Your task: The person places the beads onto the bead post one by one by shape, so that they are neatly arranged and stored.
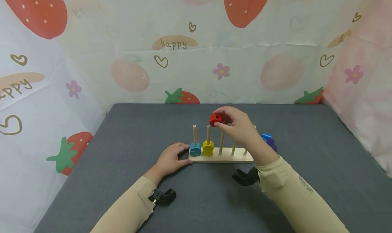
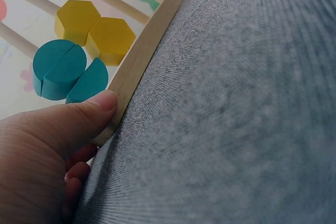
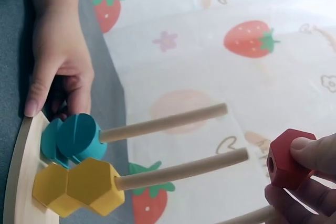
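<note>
My right hand (image 1: pixel 242 125) pinches a red hexagonal bead (image 1: pixel 215 119) between thumb and fingers, above the pegs. In the right wrist view a hole shows in one face of this red bead (image 3: pixel 292 159). A wooden peg stand (image 1: pixel 226 158) with upright pegs stands on the table. Teal beads (image 1: pixel 195 149) sit on its leftmost peg, and yellow hexagonal beads (image 1: pixel 208 148) on the peg beside it. My left hand (image 1: pixel 171 159) grips the stand's left end, thumb at the front edge, as the left wrist view also shows.
Blue and purple beads (image 1: pixel 270 142) lie beyond the stand's right end, partly hidden by my right forearm. The dark grey table (image 1: pixel 137 124) ends at a strawberry-print curtain (image 1: pixel 183 73) at the back and sides.
</note>
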Demonstrator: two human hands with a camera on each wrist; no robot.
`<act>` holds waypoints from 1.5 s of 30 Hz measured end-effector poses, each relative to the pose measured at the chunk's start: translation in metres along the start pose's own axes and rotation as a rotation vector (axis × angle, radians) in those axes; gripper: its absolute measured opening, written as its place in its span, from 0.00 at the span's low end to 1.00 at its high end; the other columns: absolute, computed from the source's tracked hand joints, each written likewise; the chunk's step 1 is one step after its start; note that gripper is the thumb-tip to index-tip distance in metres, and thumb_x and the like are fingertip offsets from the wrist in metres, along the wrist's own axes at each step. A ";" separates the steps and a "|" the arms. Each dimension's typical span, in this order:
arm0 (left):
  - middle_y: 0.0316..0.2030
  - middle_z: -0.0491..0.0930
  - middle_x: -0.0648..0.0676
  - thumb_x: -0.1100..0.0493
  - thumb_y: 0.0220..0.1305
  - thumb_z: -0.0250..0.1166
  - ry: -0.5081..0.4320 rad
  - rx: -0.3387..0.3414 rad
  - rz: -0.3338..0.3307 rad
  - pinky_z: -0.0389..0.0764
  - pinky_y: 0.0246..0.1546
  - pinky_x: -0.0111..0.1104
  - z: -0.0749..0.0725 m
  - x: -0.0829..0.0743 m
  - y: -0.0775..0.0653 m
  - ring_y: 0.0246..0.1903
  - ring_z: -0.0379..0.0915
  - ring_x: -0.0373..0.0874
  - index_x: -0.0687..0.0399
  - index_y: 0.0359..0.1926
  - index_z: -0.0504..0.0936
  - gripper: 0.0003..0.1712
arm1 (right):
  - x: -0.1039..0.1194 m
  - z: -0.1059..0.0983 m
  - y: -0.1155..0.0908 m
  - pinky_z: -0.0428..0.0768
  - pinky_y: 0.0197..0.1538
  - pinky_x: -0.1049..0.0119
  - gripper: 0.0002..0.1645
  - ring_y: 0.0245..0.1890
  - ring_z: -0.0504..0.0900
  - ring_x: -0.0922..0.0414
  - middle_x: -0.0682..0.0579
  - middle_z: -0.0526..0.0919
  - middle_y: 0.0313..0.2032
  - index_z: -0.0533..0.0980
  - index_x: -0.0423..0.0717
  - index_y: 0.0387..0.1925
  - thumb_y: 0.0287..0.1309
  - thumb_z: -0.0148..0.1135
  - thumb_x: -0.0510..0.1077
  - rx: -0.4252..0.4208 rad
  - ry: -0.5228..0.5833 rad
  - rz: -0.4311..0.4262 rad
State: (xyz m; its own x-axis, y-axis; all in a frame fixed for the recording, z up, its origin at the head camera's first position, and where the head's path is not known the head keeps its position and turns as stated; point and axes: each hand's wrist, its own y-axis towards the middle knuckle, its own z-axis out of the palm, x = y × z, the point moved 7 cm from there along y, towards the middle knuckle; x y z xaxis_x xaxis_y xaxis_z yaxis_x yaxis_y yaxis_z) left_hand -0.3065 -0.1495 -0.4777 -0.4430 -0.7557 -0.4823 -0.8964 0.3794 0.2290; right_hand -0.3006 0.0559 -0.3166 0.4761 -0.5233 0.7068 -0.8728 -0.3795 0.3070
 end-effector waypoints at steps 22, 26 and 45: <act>0.48 0.75 0.46 0.42 0.50 0.68 -0.009 0.001 -0.004 0.69 0.54 0.39 -0.001 0.002 0.001 0.50 0.70 0.41 0.51 0.56 0.75 0.33 | 0.007 0.020 0.008 0.77 0.45 0.61 0.15 0.38 0.77 0.58 0.54 0.78 0.40 0.75 0.49 0.45 0.55 0.63 0.43 0.034 -0.108 -0.020; 0.48 0.75 0.46 0.42 0.50 0.68 -0.013 0.012 -0.022 0.69 0.54 0.39 0.000 0.003 0.001 0.50 0.70 0.41 0.50 0.56 0.75 0.34 | 0.006 0.026 0.008 0.77 0.45 0.61 0.15 0.38 0.76 0.58 0.54 0.77 0.41 0.75 0.49 0.45 0.55 0.63 0.43 0.073 -0.122 0.002; 0.46 0.76 0.46 0.41 0.50 0.68 -0.007 -0.019 0.021 0.70 0.52 0.40 0.001 0.002 0.001 0.49 0.70 0.41 0.52 0.55 0.76 0.34 | -0.026 0.040 0.002 0.77 0.45 0.60 0.27 0.38 0.77 0.56 0.53 0.78 0.39 0.67 0.52 0.54 0.53 0.65 0.43 -0.031 0.121 0.180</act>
State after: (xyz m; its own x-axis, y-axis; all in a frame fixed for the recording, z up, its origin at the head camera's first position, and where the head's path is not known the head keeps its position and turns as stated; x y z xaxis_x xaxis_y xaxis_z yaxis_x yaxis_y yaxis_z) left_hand -0.3085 -0.1498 -0.4795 -0.4615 -0.7442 -0.4829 -0.8871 0.3847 0.2551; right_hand -0.3106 0.0385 -0.3596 0.2978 -0.4841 0.8228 -0.9463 -0.2633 0.1875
